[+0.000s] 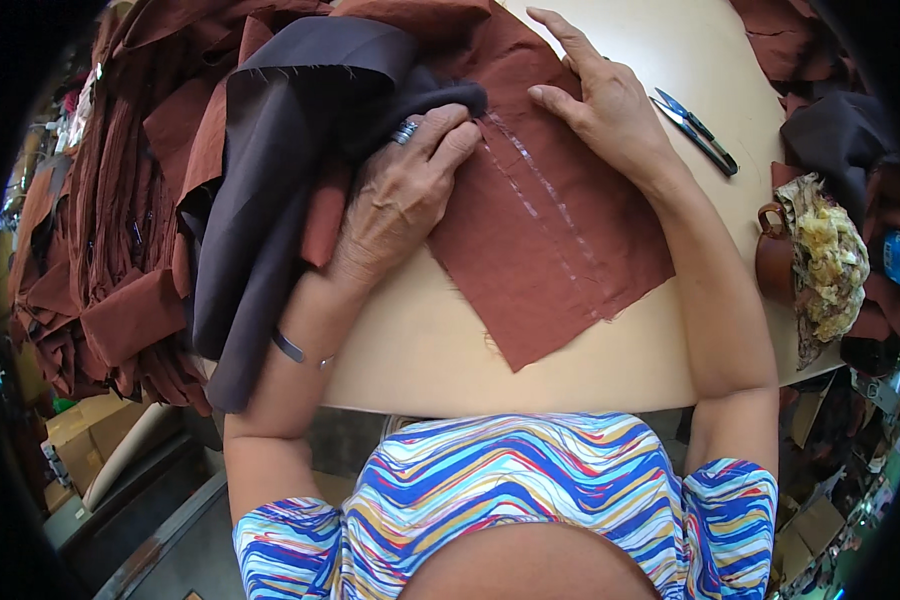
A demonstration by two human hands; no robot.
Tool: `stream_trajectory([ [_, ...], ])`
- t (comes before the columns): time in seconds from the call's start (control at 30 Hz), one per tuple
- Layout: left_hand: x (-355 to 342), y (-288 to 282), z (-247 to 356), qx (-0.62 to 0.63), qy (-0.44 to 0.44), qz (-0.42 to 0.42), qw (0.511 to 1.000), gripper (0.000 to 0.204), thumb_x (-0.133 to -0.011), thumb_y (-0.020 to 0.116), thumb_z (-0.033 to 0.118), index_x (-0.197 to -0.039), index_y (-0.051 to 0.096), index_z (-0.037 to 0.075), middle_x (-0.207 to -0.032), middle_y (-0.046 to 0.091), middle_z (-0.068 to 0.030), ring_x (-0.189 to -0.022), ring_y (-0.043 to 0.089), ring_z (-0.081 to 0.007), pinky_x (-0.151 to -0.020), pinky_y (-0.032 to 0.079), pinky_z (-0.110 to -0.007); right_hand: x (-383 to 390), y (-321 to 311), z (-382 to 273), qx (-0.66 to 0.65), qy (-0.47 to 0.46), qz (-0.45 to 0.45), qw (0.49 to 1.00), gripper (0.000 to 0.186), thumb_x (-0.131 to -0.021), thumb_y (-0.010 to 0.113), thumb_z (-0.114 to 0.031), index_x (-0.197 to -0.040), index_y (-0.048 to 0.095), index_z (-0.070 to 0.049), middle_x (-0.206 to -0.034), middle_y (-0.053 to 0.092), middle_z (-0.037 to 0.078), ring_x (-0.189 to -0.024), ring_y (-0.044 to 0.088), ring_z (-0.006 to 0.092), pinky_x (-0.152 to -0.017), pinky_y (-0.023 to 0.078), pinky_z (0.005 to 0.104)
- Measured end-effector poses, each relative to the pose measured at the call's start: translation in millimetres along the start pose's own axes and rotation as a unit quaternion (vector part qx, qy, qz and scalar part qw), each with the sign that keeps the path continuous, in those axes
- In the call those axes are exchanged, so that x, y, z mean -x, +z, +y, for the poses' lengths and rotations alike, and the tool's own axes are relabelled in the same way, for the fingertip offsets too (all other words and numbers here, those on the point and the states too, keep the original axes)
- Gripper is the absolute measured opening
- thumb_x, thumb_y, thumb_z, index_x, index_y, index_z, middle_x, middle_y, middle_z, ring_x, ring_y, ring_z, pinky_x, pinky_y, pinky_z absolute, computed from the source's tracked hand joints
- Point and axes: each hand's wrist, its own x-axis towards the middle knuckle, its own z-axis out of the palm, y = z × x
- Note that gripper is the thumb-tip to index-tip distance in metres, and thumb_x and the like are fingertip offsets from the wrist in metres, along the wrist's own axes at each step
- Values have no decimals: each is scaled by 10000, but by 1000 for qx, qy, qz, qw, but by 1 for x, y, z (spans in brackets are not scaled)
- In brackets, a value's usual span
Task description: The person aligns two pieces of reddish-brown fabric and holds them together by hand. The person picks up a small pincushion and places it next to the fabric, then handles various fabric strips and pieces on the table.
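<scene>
Left hand closed on dark cloth, right hand spread over a marked rust panel

A rust-brown fabric panel (555,240) lies on the pale surface (610,365) in front of the person, one pointed corner aimed toward the body. Broken whitish lines run down it in two slanting rows, and its lower edges are frayed.

The left hand (410,185) rests at the panel's upper left. Its grip is folded in on the bunched end of a dark cloth (270,150), with the fingertips hidden. The dark cloth drapes from there over the left forearm's outer side, its end hanging past the surface's edge. A ring (404,132) sits on one finger, and an open metal cuff (289,346) circles the forearm.

The right hand (610,105) is at the panel's upper right edge. Its grip is released, thumb and forefinger spread apart; whether the fingertips touch the fabric is hard to tell.

Just beyond the right wrist lie blue-and-black snips (700,135). Farther right stands a brown mug (773,258), next to a ruffled yellowish bundle (828,265). Left of the dark cloth, a heap of gathered rust fabric (120,210) spills over the surface's edge.
</scene>
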Motion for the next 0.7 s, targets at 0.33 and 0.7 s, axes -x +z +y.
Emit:
stream_trajectory([
  [0.33,-1,-4,11,-53,-30,-77,995,458,-744,473,-19,-1190,523,73,-1202,504,-45,-999,542,-237,-800,468,-342,-6,1,-3,-48,9,-31,998,591,-773,522,36,-1329,393,-119,-1138,577,188,-961,603,300,-876,463,359],
  [0.7,-4,-10,5,-52,25,-62,996,458,-740,485,-46,-1144,575,150,-1165,516,-40,-994,525,-260,-840,452,-340,-3,5,-2,76,-137,60,986,540,-766,514,40,-1277,456,-126,-1061,584,143,-912,579,291,-838,448,353],
])
